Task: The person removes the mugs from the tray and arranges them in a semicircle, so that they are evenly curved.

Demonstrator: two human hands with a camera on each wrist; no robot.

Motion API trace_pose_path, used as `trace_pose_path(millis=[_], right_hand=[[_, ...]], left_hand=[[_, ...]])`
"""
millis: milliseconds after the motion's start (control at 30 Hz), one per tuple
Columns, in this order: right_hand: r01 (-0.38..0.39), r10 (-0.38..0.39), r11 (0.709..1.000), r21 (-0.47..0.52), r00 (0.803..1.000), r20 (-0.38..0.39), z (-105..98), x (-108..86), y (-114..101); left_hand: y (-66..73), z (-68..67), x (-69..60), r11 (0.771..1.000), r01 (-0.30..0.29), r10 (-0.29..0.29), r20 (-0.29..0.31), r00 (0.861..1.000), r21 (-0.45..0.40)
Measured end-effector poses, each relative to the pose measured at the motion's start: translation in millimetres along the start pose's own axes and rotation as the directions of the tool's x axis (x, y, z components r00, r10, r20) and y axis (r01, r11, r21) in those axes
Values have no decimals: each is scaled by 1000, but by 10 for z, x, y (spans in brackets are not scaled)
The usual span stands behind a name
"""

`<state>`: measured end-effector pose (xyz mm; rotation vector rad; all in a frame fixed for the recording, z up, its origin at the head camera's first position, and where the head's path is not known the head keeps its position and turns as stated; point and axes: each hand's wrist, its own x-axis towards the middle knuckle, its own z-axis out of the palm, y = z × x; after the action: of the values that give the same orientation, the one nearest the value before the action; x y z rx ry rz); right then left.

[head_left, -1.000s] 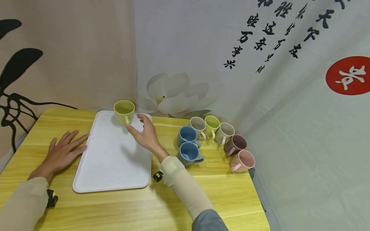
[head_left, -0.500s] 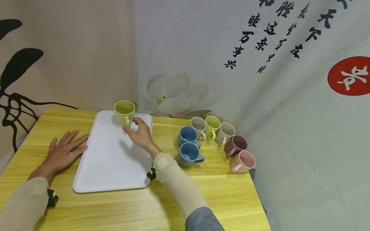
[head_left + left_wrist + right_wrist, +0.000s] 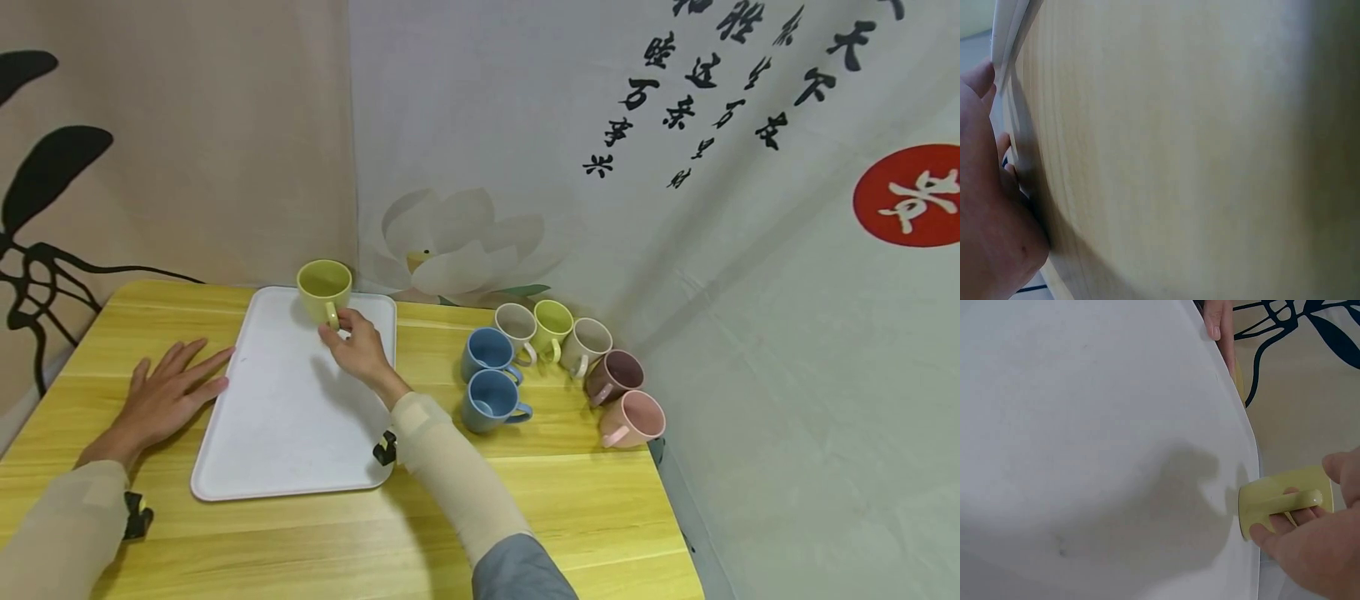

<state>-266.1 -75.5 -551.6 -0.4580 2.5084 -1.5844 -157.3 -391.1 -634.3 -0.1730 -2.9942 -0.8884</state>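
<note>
A yellow-green mug [image 3: 324,283] stands upright at the far end of the white tray [image 3: 292,433], its handle turned toward me. My right hand [image 3: 362,348] holds that handle; in the right wrist view, fingers reach behind the handle of the mug [image 3: 1260,503]. Spread out on the table, my left hand [image 3: 168,396] touches the tray's left edge with its fingertips. The left wrist view catches only part of the left hand [image 3: 991,206] beside the tray's rim [image 3: 1007,37].
Right of the tray stand two blue mugs [image 3: 489,404]. Behind them curve two pale mugs [image 3: 587,346], another yellow-green mug [image 3: 552,321], a dark purple mug [image 3: 615,375] and a pink mug [image 3: 632,419] along the wooden table [image 3: 525,500]. A printed curtain [image 3: 465,125] hangs behind.
My right hand has moved left and in to the mug's handle, its thumb and fingers drawing together there. The mug and tray stay in place, and the left hand has not moved.
</note>
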Motion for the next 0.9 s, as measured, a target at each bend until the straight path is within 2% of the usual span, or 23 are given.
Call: trace_pose_path(millis=[133,200,300,367,433,533,767,900], right_hand=[[-1,1,1000,-1,999,-44,3,34,45],[23,-29,998,-59,994,-109,99,133,254],[-30,20,998,-50,983,-180,110,137,270],[-64,52,997,-49,974,-222,123,123,251],[-130,130,991,16,964,-231,35,14,41],[-164,162,986,15,948,-275,35,-27,9],[-162,169,986,51,925,-341,2,-98,16],[-152,159,987,50,923,-349,-39,-162,14]], left_hand=[[-3,2,-7,1000,1,-1,5,1000,-1],[-3,3,-9,1000,2,-2,6,1000,-1],[-1,2,-8,1000,3,-3,5,1000,-2],[-3,-1,-4,1000,2,-2,3,1000,-2],[-2,-1,0,1000,1,-1,2,1000,-2],[2,4,1,1000,1,-1,3,1000,-1],[5,1,-5,1000,-6,6,-2,1000,8],[-5,-12,-5,1000,-11,11,-8,1000,15]])
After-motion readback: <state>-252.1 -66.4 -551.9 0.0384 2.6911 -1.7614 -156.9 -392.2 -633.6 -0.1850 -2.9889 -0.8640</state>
